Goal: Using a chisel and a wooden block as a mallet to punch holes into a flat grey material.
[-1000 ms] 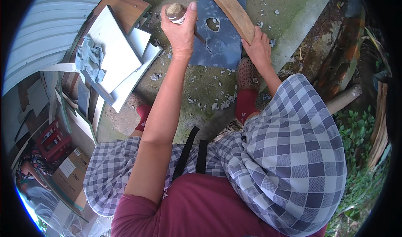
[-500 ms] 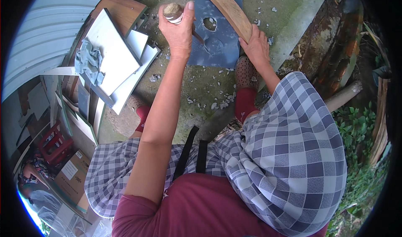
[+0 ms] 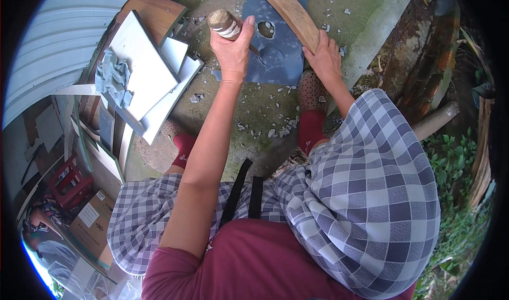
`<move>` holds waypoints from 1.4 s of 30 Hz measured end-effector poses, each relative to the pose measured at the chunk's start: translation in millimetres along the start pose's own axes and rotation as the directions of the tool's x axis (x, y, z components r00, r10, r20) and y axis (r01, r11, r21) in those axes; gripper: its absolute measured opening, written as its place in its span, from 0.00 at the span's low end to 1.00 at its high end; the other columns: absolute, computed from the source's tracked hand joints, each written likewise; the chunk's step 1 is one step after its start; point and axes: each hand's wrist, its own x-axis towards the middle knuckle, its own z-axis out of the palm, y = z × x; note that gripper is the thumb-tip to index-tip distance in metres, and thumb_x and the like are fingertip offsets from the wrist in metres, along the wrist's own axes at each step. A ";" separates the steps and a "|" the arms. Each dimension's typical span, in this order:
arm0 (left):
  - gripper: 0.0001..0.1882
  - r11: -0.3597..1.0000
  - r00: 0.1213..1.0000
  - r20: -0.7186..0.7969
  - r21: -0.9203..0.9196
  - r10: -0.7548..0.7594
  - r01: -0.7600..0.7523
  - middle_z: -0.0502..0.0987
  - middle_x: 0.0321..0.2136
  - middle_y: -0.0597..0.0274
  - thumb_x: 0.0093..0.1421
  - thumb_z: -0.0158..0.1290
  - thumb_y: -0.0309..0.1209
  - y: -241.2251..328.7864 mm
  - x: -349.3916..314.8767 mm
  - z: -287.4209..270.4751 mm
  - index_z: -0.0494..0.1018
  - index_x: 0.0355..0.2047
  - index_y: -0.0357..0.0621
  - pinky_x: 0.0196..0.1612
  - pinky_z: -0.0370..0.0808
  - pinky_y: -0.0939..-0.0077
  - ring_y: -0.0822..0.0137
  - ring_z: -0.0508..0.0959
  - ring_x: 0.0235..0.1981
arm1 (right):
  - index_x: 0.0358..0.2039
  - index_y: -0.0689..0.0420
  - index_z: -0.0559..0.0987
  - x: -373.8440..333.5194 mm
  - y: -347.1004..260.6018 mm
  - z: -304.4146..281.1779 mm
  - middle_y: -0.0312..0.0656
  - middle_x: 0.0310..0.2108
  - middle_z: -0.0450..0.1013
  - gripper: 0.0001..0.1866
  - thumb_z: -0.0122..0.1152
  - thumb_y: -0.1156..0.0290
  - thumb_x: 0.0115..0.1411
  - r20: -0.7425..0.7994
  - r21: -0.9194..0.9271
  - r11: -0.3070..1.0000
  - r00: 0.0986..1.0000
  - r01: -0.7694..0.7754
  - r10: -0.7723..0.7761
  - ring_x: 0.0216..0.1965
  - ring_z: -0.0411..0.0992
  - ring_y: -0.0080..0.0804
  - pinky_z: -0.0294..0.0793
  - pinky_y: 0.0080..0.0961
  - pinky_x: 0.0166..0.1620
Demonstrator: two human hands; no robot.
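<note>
My left hand [image 3: 231, 50] is closed around the thick wooden handle of a chisel [image 3: 224, 22], with a white band wound around the handle. The chisel leans, its butt to the left and its blade on a dark blue-grey board [image 3: 249, 69]. Its tip is at the edge of a curved cut mark, just below a ragged hole [image 3: 266, 30] in the board. My right hand [image 3: 324, 59] grips the near end of a long, slightly curved wooden bat [image 3: 291, 14]. The bat slants across the board's right side, its far end up and to the left.
Broken pale chips [image 3: 275, 132] litter the concrete around my feet. White panels [image 3: 143, 72] with a grey-blue cloth [image 3: 113, 78] on top lie at the left. A red stool [image 3: 70, 186] and a cardboard box [image 3: 91, 223] stand farther left. Plants [image 3: 450, 164] and a log [image 3: 436, 120] are at right.
My left hand has shifted slightly to the right and down, tilting the chisel so its handle leans more to the left. The right hand and the bat have stayed in place.
</note>
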 end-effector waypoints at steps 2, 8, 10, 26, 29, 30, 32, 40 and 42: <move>0.08 0.997 0.997 0.041 0.055 -0.060 0.057 0.75 0.21 0.65 0.55 0.58 0.29 -2.2 -4.6 -3.8 0.71 0.25 0.39 0.32 0.70 0.79 0.74 0.74 0.25 | 0.60 0.54 0.57 -0.1 1.5 1.7 0.56 0.48 0.64 0.39 0.62 0.54 0.53 -0.007 0.003 1.000 1.000 0.003 -0.003 0.51 0.64 0.56 0.65 0.47 0.52; 0.05 0.994 0.986 0.162 0.109 -0.026 0.009 0.75 0.21 0.65 0.55 0.56 0.26 -3.8 -2.9 -9.7 0.71 0.26 0.39 0.33 0.70 0.79 0.74 0.73 0.25 | 0.61 0.55 0.56 -0.3 -2.3 -2.3 0.56 0.48 0.65 0.40 0.63 0.54 0.53 0.007 0.005 1.000 1.000 0.005 -0.005 0.50 0.65 0.56 0.65 0.46 0.52; 0.06 0.997 0.994 0.105 0.073 -0.019 0.012 0.73 0.21 0.68 0.53 0.57 0.25 -3.9 -4.2 -8.7 0.71 0.24 0.39 0.31 0.70 0.80 0.77 0.71 0.24 | 0.62 0.55 0.56 1.3 -4.4 -7.9 0.57 0.48 0.65 0.41 0.63 0.54 0.53 0.056 -0.008 1.000 0.998 -0.019 0.020 0.50 0.65 0.57 0.65 0.45 0.53; 0.04 0.995 0.992 0.098 0.066 -0.076 0.070 0.73 0.22 0.67 0.53 0.56 0.24 5.2 -5.3 -9.5 0.71 0.26 0.38 0.32 0.70 0.80 0.76 0.72 0.25 | 0.63 0.60 0.55 35.3 -133.4 -272.2 0.51 0.41 0.73 0.40 0.59 0.55 0.56 0.119 0.445 0.669 0.701 0.595 -0.703 0.38 0.75 0.39 0.74 0.32 0.41; 0.05 0.996 0.994 0.080 0.065 -0.069 0.063 0.74 0.24 0.66 0.52 0.57 0.24 4.8 -9.4 -7.9 0.73 0.28 0.36 0.33 0.72 0.77 0.75 0.73 0.26 | 0.62 0.52 0.60 21.5 -137.2 -249.9 0.50 0.42 0.74 0.37 0.61 0.56 0.55 0.150 0.402 0.607 0.605 0.685 -0.782 0.43 0.74 0.43 0.72 0.36 0.46; 0.06 0.996 0.997 0.049 0.062 -0.066 0.063 0.75 0.24 0.66 0.52 0.58 0.25 4.9 -11.7 -6.2 0.73 0.28 0.36 0.34 0.72 0.77 0.74 0.73 0.27 | 0.63 0.47 0.59 19.3 -136.7 -235.4 0.50 0.42 0.74 0.36 0.60 0.61 0.56 0.282 0.270 0.688 0.627 0.674 -0.726 0.41 0.74 0.42 0.72 0.37 0.44; 0.10 0.991 0.998 0.026 0.124 -0.054 0.050 0.76 0.27 0.65 0.50 0.60 0.25 6.3 -13.2 -5.6 0.74 0.32 0.34 0.37 0.73 0.76 0.73 0.75 0.29 | 0.63 0.46 0.59 13.0 -131.4 -220.7 0.49 0.42 0.74 0.35 0.60 0.62 0.56 0.375 0.194 0.715 0.622 0.672 -0.687 0.41 0.74 0.42 0.73 0.38 0.44; 0.05 0.997 0.994 0.088 0.058 -0.063 0.058 0.71 0.21 0.68 0.53 0.56 0.23 -3.9 -7.5 -2.2 0.70 0.24 0.38 0.30 0.69 0.81 0.77 0.69 0.23 | 0.59 0.60 0.61 27.7 -159.3 -300.7 0.50 0.33 0.74 0.35 0.59 0.55 0.56 0.158 0.725 0.401 0.432 0.559 -0.888 0.29 0.75 0.34 0.74 0.26 0.31; 0.05 0.999 0.993 0.110 0.022 -0.038 0.036 0.73 0.25 0.64 0.53 0.56 0.24 -10.1 -7.9 -4.7 0.71 0.28 0.38 0.33 0.71 0.78 0.73 0.71 0.26 | 0.61 0.52 0.60 25.9 -155.5 -288.0 0.50 0.37 0.73 0.34 0.59 0.56 0.56 0.139 0.680 0.438 0.483 0.588 -0.865 0.34 0.74 0.34 0.74 0.28 0.35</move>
